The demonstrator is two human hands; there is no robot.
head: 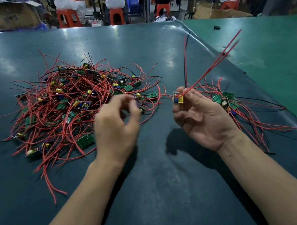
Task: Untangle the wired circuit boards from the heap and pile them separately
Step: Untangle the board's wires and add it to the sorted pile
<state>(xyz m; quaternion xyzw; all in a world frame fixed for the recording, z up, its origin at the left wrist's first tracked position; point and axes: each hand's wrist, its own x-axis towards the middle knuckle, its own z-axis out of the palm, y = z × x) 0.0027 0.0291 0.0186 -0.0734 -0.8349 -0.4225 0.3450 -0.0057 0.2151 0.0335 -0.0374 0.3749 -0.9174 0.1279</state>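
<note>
Heap: the heap (75, 103) lay on the dark green tabletop (153, 170), a tangle of red and black wires with small green boards carrying yellow and blue parts.
Held board: just right of the heap, the held board (178, 98) was a small piece with a yellow block and a blue part, its long red wires (214, 66) and one black wire rising up and away.
Right hand: the right hand (202, 119), palm up, pinched that board between thumb and fingers (177, 92).
Left hand: the left hand (116, 129) hovered at the heap's right edge, fingers loosely curled; whether they gripped anything I could not tell, as they were blurred.
Sorted pile: the sorted pile (228, 101) lay further right of the heap, behind the right hand, boards together and wires fanned outward.
</note>
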